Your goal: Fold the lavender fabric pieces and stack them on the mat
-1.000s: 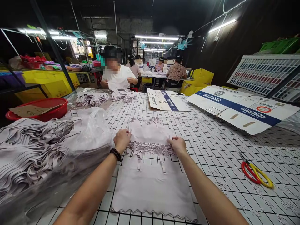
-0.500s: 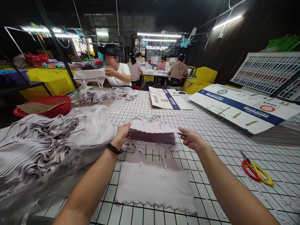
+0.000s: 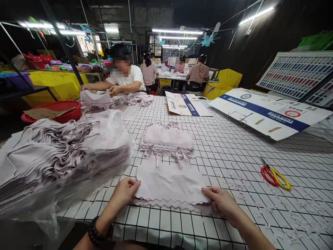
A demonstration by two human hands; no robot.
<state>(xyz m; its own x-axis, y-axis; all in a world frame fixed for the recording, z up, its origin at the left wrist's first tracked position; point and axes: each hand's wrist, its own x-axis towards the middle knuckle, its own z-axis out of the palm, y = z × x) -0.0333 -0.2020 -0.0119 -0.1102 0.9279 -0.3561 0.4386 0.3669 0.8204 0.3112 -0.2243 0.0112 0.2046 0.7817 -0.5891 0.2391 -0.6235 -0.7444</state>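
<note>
A pale lilac strappy top (image 3: 169, 182) with a wavy hem lies spread on the gridded tablecloth, its two straps pointing away from me. My left hand (image 3: 127, 190) pinches its near left side between thumb and fingers. At the near right corner, my right hand (image 3: 221, 200) grips the same top. A second wavy edge shows just below its hem, so another layer lies underneath. Just beyond, a stack of similar tops (image 3: 168, 137) lies with wavy edges towards me, and the straps overlap its front.
On the left, a large heap of lilac garments (image 3: 52, 149) sits in clear plastic, near a red basin (image 3: 69, 113). Red-and-yellow scissors (image 3: 275, 177) lie right among scraps. Flattened cartons (image 3: 267, 111) are behind. A co-worker (image 3: 127, 78) handles garments across the table.
Both my hands have come down towards me from the stack, and a top now lies nearer, held at its hem. The co-worker has lowered a garment onto the table.
</note>
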